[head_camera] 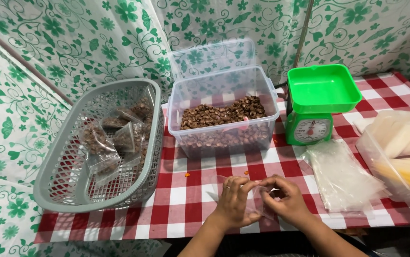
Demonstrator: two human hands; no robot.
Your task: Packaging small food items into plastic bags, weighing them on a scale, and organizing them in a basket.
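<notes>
Clear plastic bag (262,197) is pinched at its mouth in the closed grip of the left hand (236,202) and right hand (286,200), low over the checked tabletop (181,200). Beyond stand a tub of brown pieces (224,114), a grey basket (105,143) and green scales (317,102).

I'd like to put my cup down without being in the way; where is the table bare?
Bare cloth lies between the grey basket and the hands, before the clear tub. The right end is crowded: green scale, flat bags, wrapped stacks.
</notes>
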